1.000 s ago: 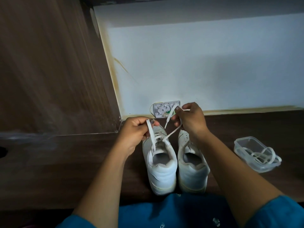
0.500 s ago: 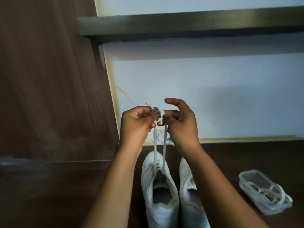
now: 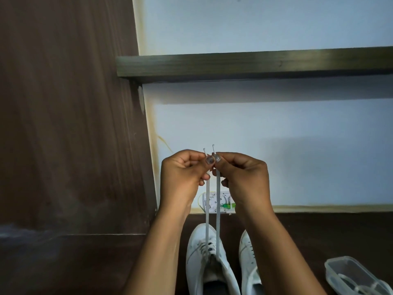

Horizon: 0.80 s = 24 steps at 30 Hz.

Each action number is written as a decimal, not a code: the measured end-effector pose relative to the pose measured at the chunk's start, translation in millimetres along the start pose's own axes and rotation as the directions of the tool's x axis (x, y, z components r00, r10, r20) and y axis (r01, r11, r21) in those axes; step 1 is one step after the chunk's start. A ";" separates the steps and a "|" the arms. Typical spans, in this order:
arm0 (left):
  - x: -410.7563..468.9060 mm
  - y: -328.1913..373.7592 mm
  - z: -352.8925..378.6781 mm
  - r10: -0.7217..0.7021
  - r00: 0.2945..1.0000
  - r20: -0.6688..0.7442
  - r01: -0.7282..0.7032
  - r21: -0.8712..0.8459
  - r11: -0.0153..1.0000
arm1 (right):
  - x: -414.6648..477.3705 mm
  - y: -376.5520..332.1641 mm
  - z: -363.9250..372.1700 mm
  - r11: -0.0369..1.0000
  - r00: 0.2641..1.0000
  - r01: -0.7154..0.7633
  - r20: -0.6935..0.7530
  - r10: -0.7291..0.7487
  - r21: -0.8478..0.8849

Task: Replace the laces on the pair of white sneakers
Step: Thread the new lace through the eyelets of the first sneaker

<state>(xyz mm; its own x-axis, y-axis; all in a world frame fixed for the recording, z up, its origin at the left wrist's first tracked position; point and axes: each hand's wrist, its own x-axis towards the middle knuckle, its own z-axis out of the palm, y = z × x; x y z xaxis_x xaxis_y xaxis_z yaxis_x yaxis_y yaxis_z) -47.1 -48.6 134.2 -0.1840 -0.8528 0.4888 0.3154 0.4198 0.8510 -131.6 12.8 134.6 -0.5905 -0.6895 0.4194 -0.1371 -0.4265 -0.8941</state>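
Head view: white lace [image 3: 218, 209], two strands drawn taut and upright from the left sneaker [image 3: 196, 250] on a dark wood surface. Left hand [image 3: 182, 173] pinches one tip, right hand [image 3: 244, 175] the other, thumbs touching. Right sneaker [image 3: 246, 250] just beside. Clear plastic box [image 3: 336, 262] holding loose laces, near right.

We have open room above, up to the dark shelf [image 3: 255, 64]. The wooden panel [image 3: 63, 124] walls off our left. Taut laces [image 3: 218, 209] rise from the sneakers [image 3: 195, 248]; right of them, dark tabletop [image 3: 319, 231] lies open up to the plastic box [image 3: 331, 267].
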 end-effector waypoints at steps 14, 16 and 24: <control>3.0 -0.3 -3.0 0.024 0.999 0.036 -0.022 -0.034 0.999 | 1.8 0.9 5.1 0.958 0.987 -0.162 0.061 0.152 0.238; 3.7 -1.9 -3.4 0.028 0.999 0.032 -0.026 -0.043 0.999 | 2.9 0.2 4.7 0.948 0.982 -0.187 0.077 0.173 0.256; 5.3 -5.7 -3.6 0.020 0.999 0.047 -0.017 -0.075 0.997 | 5.0 -0.7 1.4 0.935 0.971 -0.234 0.114 0.211 0.266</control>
<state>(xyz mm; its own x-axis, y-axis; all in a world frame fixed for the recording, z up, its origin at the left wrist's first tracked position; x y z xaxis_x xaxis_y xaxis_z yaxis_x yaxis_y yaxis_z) -46.5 -56.6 131.2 -0.2208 -0.8286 0.5144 0.3874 0.4096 0.8259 -133.3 8.9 137.6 -0.5114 -0.8261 0.2365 0.2218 -0.3928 -0.8925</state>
